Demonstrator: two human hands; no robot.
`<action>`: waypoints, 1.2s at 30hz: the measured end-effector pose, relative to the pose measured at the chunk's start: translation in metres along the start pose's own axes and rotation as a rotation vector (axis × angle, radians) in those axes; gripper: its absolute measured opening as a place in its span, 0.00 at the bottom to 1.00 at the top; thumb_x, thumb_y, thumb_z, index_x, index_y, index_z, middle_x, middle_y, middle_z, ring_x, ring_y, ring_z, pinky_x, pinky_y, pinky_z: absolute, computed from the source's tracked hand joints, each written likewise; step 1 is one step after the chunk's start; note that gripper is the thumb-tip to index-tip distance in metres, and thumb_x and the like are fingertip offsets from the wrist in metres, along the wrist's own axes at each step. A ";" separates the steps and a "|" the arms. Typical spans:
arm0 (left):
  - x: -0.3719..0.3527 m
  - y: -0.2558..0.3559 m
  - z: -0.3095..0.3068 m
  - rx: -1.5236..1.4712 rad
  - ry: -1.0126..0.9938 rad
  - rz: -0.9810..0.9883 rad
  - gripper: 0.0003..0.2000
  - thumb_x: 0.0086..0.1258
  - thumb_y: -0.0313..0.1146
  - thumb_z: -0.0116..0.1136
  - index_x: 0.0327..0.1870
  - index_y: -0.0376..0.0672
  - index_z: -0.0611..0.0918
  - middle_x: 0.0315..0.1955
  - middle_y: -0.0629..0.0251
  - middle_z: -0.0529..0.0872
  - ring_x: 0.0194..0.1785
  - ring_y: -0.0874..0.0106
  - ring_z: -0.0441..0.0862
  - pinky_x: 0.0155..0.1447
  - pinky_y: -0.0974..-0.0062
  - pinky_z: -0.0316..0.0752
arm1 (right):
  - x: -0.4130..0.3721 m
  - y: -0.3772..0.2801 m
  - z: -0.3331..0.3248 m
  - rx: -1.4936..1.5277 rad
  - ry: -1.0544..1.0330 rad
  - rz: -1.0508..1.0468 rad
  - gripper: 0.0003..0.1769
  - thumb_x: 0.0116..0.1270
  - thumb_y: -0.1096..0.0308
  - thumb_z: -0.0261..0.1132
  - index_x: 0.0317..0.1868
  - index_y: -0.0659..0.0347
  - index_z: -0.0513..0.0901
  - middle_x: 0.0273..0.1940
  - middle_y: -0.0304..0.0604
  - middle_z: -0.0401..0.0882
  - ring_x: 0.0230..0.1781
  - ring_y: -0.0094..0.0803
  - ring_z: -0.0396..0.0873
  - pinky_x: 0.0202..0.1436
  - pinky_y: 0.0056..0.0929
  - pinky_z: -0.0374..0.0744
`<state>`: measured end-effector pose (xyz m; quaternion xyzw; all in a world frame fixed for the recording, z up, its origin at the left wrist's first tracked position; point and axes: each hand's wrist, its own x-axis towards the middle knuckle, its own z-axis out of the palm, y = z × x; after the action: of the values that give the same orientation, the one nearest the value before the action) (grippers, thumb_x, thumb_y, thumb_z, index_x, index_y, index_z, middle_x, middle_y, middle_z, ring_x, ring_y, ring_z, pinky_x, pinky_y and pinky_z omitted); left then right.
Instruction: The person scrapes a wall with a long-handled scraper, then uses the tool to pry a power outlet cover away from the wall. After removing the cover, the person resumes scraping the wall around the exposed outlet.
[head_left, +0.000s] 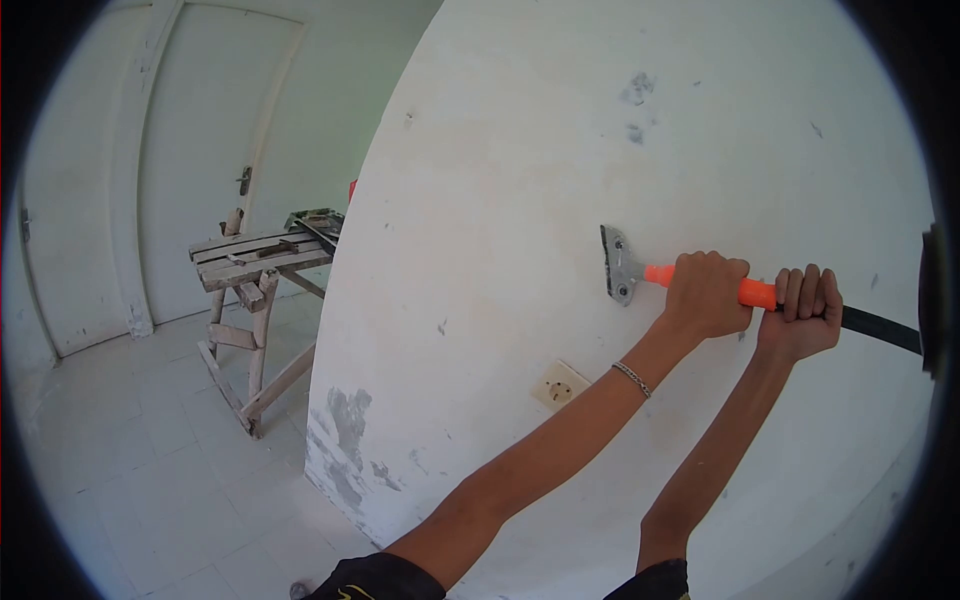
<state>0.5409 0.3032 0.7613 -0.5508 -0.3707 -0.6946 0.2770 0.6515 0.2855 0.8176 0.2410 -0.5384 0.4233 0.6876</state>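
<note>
A long-handled scraper (757, 293) lies at a slight slant across the white wall (480, 200), its flat metal head (620, 268) pointing left and its blade edge at or very near the surface. Wrapped round the orange part of the handle, close to the head, is my left hand (706, 295), with a bracelet on that wrist. Just behind it, my right hand (803, 315) grips the handle where orange meets black. The black end (880, 328) runs off toward the right edge.
Below the scraper, a wall socket (560, 385) sits in the wall. Grey bare patches (345, 425) show near the wall's lower left edge. Beyond that edge, a wooden trestle bench (235, 262) with tools on it stands on the tiled floor (150, 480), before white doors (200, 150).
</note>
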 end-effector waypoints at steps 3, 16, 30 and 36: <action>-0.005 -0.009 -0.003 0.028 -0.024 -0.028 0.07 0.44 0.33 0.60 0.14 0.46 0.74 0.10 0.62 0.74 0.16 0.59 0.70 0.24 0.64 0.59 | -0.007 0.009 0.003 0.009 0.010 0.068 0.25 0.68 0.70 0.56 0.16 0.48 0.54 0.13 0.31 0.50 0.11 0.22 0.43 0.19 0.25 0.53; 0.027 0.001 0.003 -0.021 0.074 -0.097 0.05 0.44 0.30 0.59 0.15 0.44 0.75 0.11 0.59 0.75 0.17 0.58 0.71 0.25 0.62 0.60 | 0.035 0.005 0.026 -0.014 -0.068 0.132 0.24 0.68 0.71 0.57 0.16 0.49 0.54 0.13 0.32 0.49 0.12 0.22 0.43 0.18 0.26 0.53; 0.039 0.005 0.004 -0.018 0.195 -0.194 0.02 0.45 0.30 0.60 0.17 0.44 0.80 0.12 0.58 0.76 0.18 0.57 0.72 0.25 0.62 0.61 | 0.060 0.010 0.033 -0.018 -0.180 0.219 0.24 0.69 0.72 0.57 0.17 0.49 0.55 0.14 0.30 0.50 0.11 0.21 0.44 0.18 0.25 0.54; 0.009 -0.018 -0.014 0.039 0.024 -0.287 0.03 0.46 0.31 0.61 0.17 0.45 0.80 0.12 0.60 0.77 0.18 0.58 0.72 0.25 0.63 0.61 | 0.027 0.032 0.028 -0.053 -0.106 0.321 0.24 0.66 0.70 0.57 0.17 0.49 0.53 0.14 0.31 0.49 0.12 0.22 0.43 0.19 0.26 0.54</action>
<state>0.5171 0.3022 0.7650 -0.4785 -0.4557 -0.7262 0.1897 0.6109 0.2888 0.8480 0.1556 -0.6167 0.4999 0.5878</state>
